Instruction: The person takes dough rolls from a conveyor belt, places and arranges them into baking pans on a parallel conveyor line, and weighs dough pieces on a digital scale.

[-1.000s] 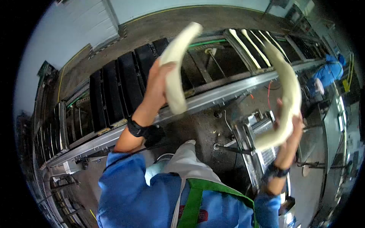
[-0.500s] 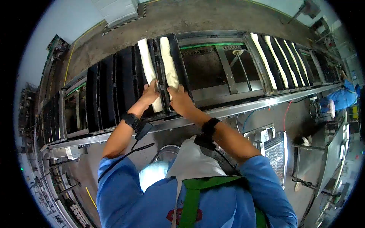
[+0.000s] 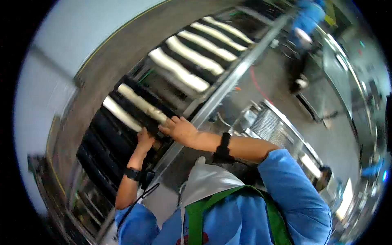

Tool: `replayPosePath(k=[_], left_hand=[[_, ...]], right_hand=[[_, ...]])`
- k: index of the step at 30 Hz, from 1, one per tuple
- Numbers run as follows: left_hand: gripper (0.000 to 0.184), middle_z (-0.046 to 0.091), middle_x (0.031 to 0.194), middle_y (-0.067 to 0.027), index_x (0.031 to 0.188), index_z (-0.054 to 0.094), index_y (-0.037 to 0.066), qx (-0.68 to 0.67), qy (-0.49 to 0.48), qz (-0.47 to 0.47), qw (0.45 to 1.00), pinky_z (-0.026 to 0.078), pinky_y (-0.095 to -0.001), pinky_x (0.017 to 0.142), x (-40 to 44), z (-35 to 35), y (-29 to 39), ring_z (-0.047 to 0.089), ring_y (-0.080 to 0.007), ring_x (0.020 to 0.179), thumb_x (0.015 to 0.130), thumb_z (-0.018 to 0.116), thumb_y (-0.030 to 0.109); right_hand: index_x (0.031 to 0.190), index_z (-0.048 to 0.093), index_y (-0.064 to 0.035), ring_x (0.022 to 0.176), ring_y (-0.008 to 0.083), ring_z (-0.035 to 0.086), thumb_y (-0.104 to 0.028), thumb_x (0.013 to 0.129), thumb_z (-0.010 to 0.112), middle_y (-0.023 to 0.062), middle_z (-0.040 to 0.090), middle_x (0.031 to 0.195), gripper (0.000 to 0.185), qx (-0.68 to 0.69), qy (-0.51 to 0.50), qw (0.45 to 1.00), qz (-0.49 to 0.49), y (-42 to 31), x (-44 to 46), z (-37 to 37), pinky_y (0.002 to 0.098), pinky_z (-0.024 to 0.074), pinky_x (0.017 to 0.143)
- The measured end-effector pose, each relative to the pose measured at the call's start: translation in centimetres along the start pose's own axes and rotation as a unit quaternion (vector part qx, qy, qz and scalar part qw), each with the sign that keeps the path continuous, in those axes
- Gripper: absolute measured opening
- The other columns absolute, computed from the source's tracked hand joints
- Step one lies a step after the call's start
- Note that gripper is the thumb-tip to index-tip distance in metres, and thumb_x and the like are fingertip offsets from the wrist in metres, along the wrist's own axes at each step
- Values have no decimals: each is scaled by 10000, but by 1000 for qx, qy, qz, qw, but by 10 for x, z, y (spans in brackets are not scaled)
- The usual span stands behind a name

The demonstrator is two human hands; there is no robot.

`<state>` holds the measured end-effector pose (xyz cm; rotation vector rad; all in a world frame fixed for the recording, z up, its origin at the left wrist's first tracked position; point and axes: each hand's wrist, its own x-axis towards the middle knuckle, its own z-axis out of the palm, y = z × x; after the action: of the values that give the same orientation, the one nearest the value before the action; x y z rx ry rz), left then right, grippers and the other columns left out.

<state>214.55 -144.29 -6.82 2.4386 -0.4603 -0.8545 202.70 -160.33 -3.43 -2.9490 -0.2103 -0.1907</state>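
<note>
Below the wearer's view, two bare hands reach over a line of long black troughs (image 3: 98, 141) set along a metal rail (image 3: 220, 92). Two pale, dough-like strips lie side by side in neighbouring troughs: the left strip (image 3: 121, 113) and the right strip (image 3: 141, 102). The left hand (image 3: 145, 141) is at the near end of the left strip; the right hand (image 3: 179, 130) has bent fingers touching the near end of the right strip. Blur hides whether either hand is grasping or only pressing.

Farther along, past a gap, four more pale strips (image 3: 178, 69) are in view, each lying lengthwise. One black band circles each wrist, two in all. One other person (image 3: 308, 18) in blue stands at upper right, well apart from the hands. A perforated metal surface (image 3: 265, 122) sits to the right, across the rail.

Compared with a second ago, when both near strips were held in the air, they now lie in the troughs. Since the last frame, the hands have shifted toward the strips' near ends, and the view has turned, making the line run diagonally.
</note>
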Motion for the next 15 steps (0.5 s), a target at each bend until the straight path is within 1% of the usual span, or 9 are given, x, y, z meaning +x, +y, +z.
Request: replayPosePath(k=[3,5,6,8,9,10,11,13,15], left_hand=[[719,360,1167,-180,1290,29,77,-101,-56,-57,992,305,-380,850,42,10,57,358,-270,1064,750,503,119],[705,436,1056,-115,1250,135,-6,-251,-115,40,960,356,-359,785,50,15,89,431,-229,945,681,543,82],[789,357,1169,-150,1286,26,69,-184,-162,-52,968,303,-385,855,56,5,98,382,-245,1037,712,552,204],[761,397,1132,-132,1287,19,62,-115,-162,-49,979,329,-358,819,35,-6,113,409,-227,1001,736,530,186],[666,393,1132,-100,1272,116,48,-187,-143,44,971,335,-346,808,-1,-11,127,413,-233,1001,751,509,183],[504,374,1135,-68,1202,279,32,-202,-140,3,969,335,-343,808,41,-7,103,407,-233,1001,743,471,109],[412,395,1079,-65,1114,385,23,-129,-197,218,947,364,-321,773,37,-15,86,415,-217,976,705,428,30],[370,366,1052,-61,1091,408,29,39,-235,309,921,382,-297,741,46,-14,105,414,-165,927,740,464,131],[327,373,1021,-69,1041,433,13,-28,-221,360,906,415,-278,668,69,-19,63,439,-174,856,715,439,37]], right_hand=[[1076,456,-95,850,239,459,-168,670,559,94,479,902,425,49,54,995,64,53,-61,-41,348,405,713],[998,486,-89,855,230,447,-151,676,522,83,463,901,330,55,34,985,160,79,-127,-58,340,400,724],[961,492,-85,857,239,448,-165,676,530,84,463,902,298,60,41,974,216,86,-161,-65,349,400,720],[933,492,-75,866,251,450,-162,668,540,94,464,911,282,50,15,938,343,72,-239,-56,357,398,728],[932,492,-74,871,256,450,-162,667,542,97,465,919,284,36,10,916,400,70,-278,-46,358,398,730],[940,489,-75,875,265,449,-155,664,549,105,464,925,294,37,-13,879,474,58,-313,-42,364,397,734],[948,487,-77,878,274,449,-148,660,557,113,464,931,305,42,-34,841,538,43,-346,-37,370,397,738],[974,475,-75,900,289,444,-135,662,572,132,461,953,333,30,24,781,623,10,-416,-15,376,400,751],[1034,440,-78,923,299,437,-135,666,580,144,440,999,397,34,12,696,717,-58,-460,-8,379,403,763]])
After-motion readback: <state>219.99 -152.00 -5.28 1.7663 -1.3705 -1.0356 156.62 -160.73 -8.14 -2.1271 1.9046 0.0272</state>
